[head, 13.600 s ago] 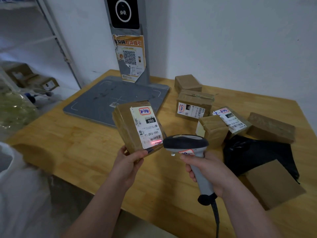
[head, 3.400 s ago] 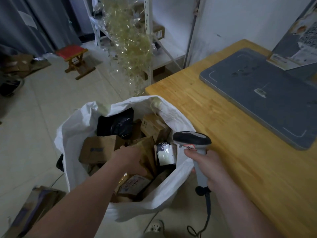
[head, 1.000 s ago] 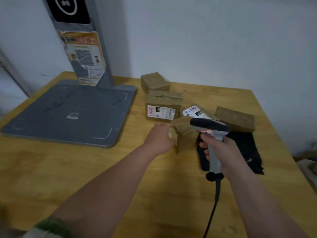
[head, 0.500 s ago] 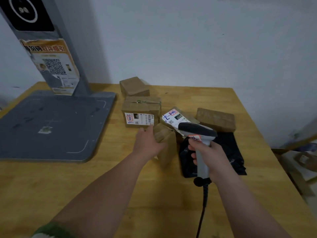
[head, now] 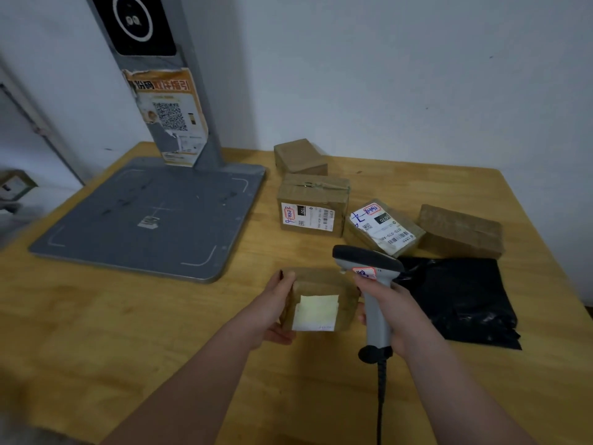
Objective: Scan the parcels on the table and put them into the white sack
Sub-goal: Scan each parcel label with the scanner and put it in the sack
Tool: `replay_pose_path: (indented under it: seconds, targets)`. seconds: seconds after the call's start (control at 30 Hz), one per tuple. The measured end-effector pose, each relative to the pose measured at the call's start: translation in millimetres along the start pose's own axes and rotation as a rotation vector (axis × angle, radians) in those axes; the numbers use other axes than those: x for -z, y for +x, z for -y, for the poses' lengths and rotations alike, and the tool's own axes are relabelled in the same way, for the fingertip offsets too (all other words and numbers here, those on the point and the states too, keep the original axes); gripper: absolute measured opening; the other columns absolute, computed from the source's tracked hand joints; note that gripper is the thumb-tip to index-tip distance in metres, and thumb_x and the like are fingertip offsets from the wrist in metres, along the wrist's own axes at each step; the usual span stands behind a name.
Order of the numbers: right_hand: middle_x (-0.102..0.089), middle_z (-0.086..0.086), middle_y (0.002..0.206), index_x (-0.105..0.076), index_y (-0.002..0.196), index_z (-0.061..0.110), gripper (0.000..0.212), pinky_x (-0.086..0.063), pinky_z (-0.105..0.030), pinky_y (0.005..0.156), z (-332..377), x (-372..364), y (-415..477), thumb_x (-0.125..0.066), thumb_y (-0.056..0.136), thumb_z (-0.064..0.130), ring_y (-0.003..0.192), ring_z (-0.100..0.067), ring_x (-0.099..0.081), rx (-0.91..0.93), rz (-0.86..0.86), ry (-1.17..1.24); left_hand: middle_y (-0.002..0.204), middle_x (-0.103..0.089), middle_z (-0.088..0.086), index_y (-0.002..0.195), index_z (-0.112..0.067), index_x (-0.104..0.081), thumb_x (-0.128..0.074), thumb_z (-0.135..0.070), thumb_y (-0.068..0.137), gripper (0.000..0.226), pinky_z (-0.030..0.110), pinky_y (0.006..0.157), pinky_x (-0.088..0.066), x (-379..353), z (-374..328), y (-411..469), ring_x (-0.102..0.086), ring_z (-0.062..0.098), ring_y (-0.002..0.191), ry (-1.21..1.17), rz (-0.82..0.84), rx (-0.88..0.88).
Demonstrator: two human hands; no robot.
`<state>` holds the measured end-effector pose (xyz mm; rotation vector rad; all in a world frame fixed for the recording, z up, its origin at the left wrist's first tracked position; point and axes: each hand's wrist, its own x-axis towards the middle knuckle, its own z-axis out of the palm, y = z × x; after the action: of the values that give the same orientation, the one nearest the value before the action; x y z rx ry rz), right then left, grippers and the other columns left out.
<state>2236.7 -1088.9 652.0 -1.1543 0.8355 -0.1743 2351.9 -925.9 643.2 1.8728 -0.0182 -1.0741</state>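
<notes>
My left hand (head: 275, 311) gripped a just-lifted small brown cardboard parcel (head: 321, 282) while my right hand (head: 399, 313) clutched the grey plastic scanner (head: 365, 260), scan pending.

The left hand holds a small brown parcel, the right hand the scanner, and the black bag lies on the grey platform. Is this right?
No. The head view shows the black bag on the wooden table, right of the scanner, not on the grey platform. The left hand holds the parcel, the right hand the scanner.

"070", seemingly, on tilted parcel's label (head: 382, 228)
</notes>
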Motion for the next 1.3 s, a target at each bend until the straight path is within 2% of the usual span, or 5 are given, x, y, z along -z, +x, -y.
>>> replay_pose_path:
  seconds: [0.2, 0.43, 0.6, 0.97, 1.3]
  targets:
    - [-0.065, -0.008, 0.096, -0.067, 0.106, 0.013, 0.027, -0.051, -0.032, 0.062, 4, 1, -4, -0.074, 0.083, 0.026, 0.088, -0.023, -0.061, 0.008, 0.014, 0.027, 0.104, -0.07, 0.005, 0.134, -0.018, -0.051, -0.073, -0.046, 0.077, 0.067, 0.041, 0.087, -0.057, 19, 13, -6, -0.061, 0.014, 0.07, -0.016, 0.136, -0.106]
    - [-0.068, -0.008, 0.103, -0.067, 0.104, 0.016, 0.022, -0.051, -0.031, 0.062, 2, 0, -9, -0.072, 0.084, 0.023, 0.094, -0.022, -0.064, 0.001, 0.034, 0.117, 0.108, -0.064, 0.006, 0.143, -0.045, -0.028, -0.03, -0.076, 0.085, 0.066, 0.033, 0.07, -0.059, 12, 20, -17, -0.068, 0.023, 0.079, 0.233, 0.068, -0.08]
    - [-0.065, -0.012, 0.101, -0.066, 0.11, 0.013, 0.032, -0.051, -0.036, 0.064, -3, 2, -11, -0.074, 0.082, 0.027, 0.086, -0.027, -0.064, -0.024, 0.011, 0.115, 0.114, -0.062, 0.001, 0.151, -0.04, -0.006, -0.075, -0.055, 0.073, 0.104, 0.029, 0.075, -0.058, 7, 36, -16, -0.065, 0.02, 0.095, 0.317, 0.249, -0.087]
    - [-0.067, -0.007, 0.116, -0.067, 0.114, 0.016, 0.034, -0.051, -0.029, 0.061, 4, 0, -28, -0.073, 0.083, 0.029, 0.103, -0.023, -0.064, 0.069, 0.025, 0.011, 0.1, -0.075, 0.002, 0.116, -0.016, -0.063, -0.056, -0.038, 0.093, 0.032, 0.039, 0.078, -0.059, 12, 43, -20, -0.068, 0.02, 0.099, -0.262, -0.035, -0.124]
    - [-0.073, -0.014, 0.095, -0.069, 0.097, 0.014, 0.013, -0.047, -0.026, 0.054, 11, -29, -52, -0.071, 0.086, 0.02, 0.058, -0.014, -0.056, 0.154, 0.201, -0.26, 0.1, -0.073, 0.007, 0.115, -0.006, -0.061, -0.056, -0.009, 0.093, 0.023, 0.04, 0.087, -0.054, 38, 52, -33, -0.065, 0.023, 0.103, -0.687, -0.206, -0.174]
